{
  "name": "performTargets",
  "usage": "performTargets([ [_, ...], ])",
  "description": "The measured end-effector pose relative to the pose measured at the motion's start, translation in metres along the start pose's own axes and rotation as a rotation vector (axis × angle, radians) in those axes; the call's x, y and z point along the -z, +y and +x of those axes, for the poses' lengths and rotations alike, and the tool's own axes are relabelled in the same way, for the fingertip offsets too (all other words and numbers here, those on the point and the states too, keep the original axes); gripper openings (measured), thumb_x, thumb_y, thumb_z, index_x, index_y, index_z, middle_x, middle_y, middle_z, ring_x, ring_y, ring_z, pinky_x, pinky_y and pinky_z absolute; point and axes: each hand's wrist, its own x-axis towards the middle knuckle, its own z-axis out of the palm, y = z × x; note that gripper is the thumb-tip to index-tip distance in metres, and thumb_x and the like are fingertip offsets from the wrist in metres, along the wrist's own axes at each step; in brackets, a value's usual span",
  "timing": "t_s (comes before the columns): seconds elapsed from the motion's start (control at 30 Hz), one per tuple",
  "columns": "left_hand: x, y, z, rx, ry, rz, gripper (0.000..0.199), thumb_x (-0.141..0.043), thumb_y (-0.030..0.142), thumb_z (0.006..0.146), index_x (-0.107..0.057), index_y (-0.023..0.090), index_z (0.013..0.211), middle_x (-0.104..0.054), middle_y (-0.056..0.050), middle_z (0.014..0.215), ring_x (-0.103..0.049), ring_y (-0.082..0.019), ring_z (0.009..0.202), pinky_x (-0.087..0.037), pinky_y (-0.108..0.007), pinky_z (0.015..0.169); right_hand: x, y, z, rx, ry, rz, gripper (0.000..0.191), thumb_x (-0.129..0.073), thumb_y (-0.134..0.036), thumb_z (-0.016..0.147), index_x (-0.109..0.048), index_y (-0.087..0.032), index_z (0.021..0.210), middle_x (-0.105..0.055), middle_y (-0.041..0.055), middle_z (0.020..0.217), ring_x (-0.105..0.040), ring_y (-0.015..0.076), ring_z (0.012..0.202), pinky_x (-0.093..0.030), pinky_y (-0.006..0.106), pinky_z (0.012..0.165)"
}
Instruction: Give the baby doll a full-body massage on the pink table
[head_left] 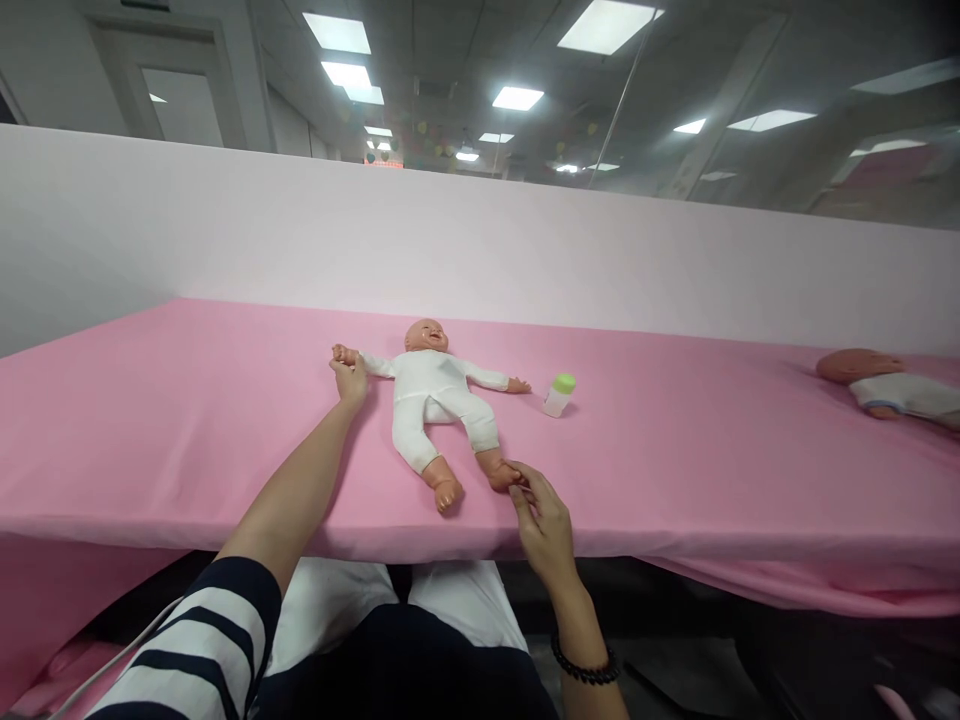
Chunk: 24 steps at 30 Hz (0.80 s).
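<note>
A baby doll (pixel 431 378) in a white suit lies on its back on the pink-covered table, head toward the far wall and limbs spread. My left hand (pixel 351 382) grips the doll's outstretched arm near its small hand, on the left side. Down by the table's front edge, my right hand (pixel 541 515) pinches the toes of the doll's right-hand foot. The other foot rests free on the cloth. Beside the doll's other hand stands a small clear bottle (pixel 556 400) with a green cap; neither of my hands touches it.
A pink cloth (pixel 675 450) covers the table and hangs over its front edge. Another doll (pixel 862 368) lies at the far right. Behind the table runs a low white partition (pixel 480 250) with glass above it.
</note>
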Motion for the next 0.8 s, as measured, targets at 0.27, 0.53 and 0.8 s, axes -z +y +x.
performTargets([
  [0.27, 0.002, 0.027, -0.018, 0.053, -0.012, 0.160, 0.029, -0.053, 0.033, 0.099, -0.038, 0.019, 0.120, -0.061, -0.013, 0.114, -0.065, -0.021, 0.103, -0.052, -0.031, 0.087, -0.002, 0.000, -0.002, 0.044, 0.027, -0.020, 0.030, -0.050, -0.037, 0.100, -0.062, -0.022, 0.123, -0.068, 0.0087, 0.118, -0.067, 0.0218, 0.104, -0.058, 0.037, 0.091],
  [0.53, 0.014, 0.033, -0.009, 0.251, 0.114, 0.452, 0.044, -0.052, 0.036, 0.097, -0.041, 0.009, 0.129, -0.060, -0.023, 0.126, -0.052, -0.036, 0.128, -0.038, -0.047, 0.108, 0.000, -0.004, -0.004, 0.113, 0.030, 0.045, 0.025, -0.051, -0.032, 0.101, -0.063, -0.023, 0.121, -0.068, 0.0062, 0.119, -0.065, 0.0194, 0.109, -0.054, 0.032, 0.092],
  [0.8, 0.028, 0.044, -0.008, 0.296, 0.117, 0.649, 0.037, -0.050, 0.028, 0.092, -0.052, 0.005, 0.122, -0.060, -0.029, 0.125, -0.047, -0.039, 0.133, -0.038, -0.052, 0.106, -0.006, -0.005, -0.007, 0.235, 0.078, -0.105, 0.024, -0.050, -0.028, 0.101, -0.062, -0.023, 0.121, -0.069, 0.0046, 0.114, -0.066, 0.0182, 0.103, -0.052, 0.030, 0.087],
])
